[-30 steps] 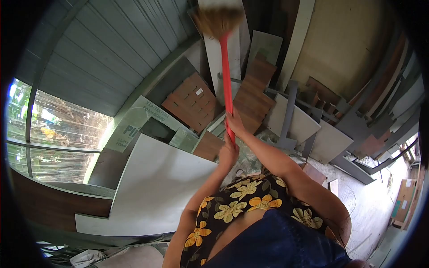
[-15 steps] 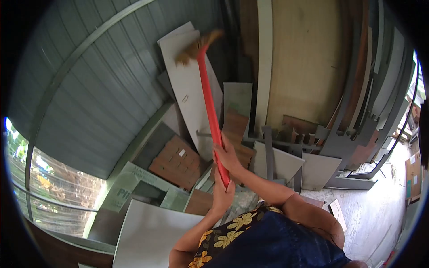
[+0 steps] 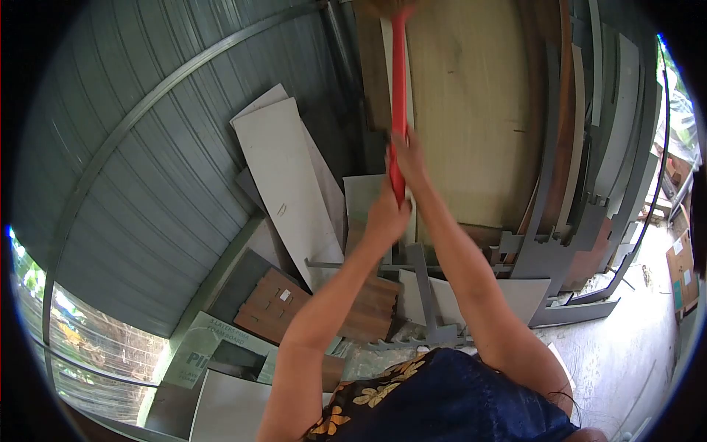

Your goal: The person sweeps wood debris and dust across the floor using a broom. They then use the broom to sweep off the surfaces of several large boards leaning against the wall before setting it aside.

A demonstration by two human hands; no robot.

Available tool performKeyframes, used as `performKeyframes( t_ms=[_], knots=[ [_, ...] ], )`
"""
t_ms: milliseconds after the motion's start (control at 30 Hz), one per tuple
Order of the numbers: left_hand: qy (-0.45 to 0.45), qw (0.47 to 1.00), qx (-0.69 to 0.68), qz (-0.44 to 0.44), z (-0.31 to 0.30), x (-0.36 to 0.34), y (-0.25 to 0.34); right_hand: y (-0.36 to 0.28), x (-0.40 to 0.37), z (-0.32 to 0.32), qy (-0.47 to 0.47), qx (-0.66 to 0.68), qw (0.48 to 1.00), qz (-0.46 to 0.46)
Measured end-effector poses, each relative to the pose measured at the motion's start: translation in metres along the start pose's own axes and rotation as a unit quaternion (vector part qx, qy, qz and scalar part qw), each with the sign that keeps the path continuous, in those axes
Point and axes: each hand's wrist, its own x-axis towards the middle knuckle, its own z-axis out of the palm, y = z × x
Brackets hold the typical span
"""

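A broom with a red handle (image 3: 398, 81) is raised in front of me, its brown bristle head (image 3: 383, 7) cut off by the top edge of the view. My left hand (image 3: 387, 217) is wrapped round the lower end of the handle. Just above it, my right hand (image 3: 409, 166) grips the same handle. Both arms stretch forward and up. Behind the broom stands a tall light wood panel (image 3: 471, 118).
White boards (image 3: 283, 191) lean on the corrugated metal wall (image 3: 155, 177) at the left. Brown slotted panels (image 3: 272, 302) and a printed foam board (image 3: 195, 353) lie lower down. Long strips (image 3: 567, 132) stand at the right, beside pale floor (image 3: 611, 368) and a cardboard box (image 3: 683, 272).
Both hands have moved up and away from me with the broom. Its head has gone from over the leaning white boards up and right, to the top edge. My view has shifted too.
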Motion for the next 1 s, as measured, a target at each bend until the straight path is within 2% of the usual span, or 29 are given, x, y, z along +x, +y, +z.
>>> performKeyframes(
  t_ms=[67,100,200,300,367,433,500,567,633,700,767,867,933,1000],
  knots=[
    [-0.039,0.999,-0.013,-0.015,0.016,-0.048,-0.027,0.062,-0.052,-0.026,0.037,-0.056,0.997,0.039],
    [-0.058,0.996,-0.043,-0.048,0.015,-0.082,-0.029,0.071,-0.087,-0.029,0.041,-0.045,0.995,0.079],
    [-0.029,0.997,-0.076,-0.007,0.010,-0.146,-0.031,0.028,-0.167,-0.014,0.008,0.046,0.985,0.168],
    [0.000,0.996,-0.093,-0.003,0.004,-0.153,-0.010,-0.002,-0.161,-0.001,-0.047,0.078,0.991,0.093],
    [0.025,0.993,-0.112,0.024,0.005,-0.118,0.005,-0.033,-0.122,0.003,-0.092,0.016,0.996,-0.002],
    [0.056,0.988,-0.117,0.087,0.003,-0.065,0.035,-0.055,-0.067,0.008,-0.070,-0.055,0.991,-0.104],
    [0.104,0.973,-0.097,0.182,0.002,-0.007,0.066,-0.103,-0.015,0.009,-0.111,-0.011,0.990,-0.082],
    [0.072,0.979,-0.124,0.143,-0.002,0.049,0.093,-0.139,0.046,0.009,-0.094,-0.024,0.983,-0.158],
    [0.147,0.960,0.009,0.237,-0.003,0.105,0.120,-0.179,0.096,0.005,-0.061,-0.078,0.971,-0.218],
    [0.151,0.955,0.017,0.256,-0.004,0.152,0.151,-0.194,0.165,-0.007,-0.039,-0.095,0.966,-0.239],
    [0.088,0.976,0.048,0.196,0.001,0.198,0.174,-0.201,0.236,-0.030,-0.036,-0.117,0.957,-0.262],
    [0.081,0.973,0.082,0.199,0.028,0.245,0.184,-0.202,0.251,-0.066,-0.004,-0.054,0.981,-0.184],
    [-0.034,0.986,0.122,0.111,0.042,0.237,0.177,-0.156,0.260,-0.099,0.038,-0.047,0.993,-0.106],
    [-0.122,0.981,0.139,0.050,0.055,0.221,0.154,-0.110,0.223,-0.117,0.094,-0.066,0.993,-0.019]
  ],
)
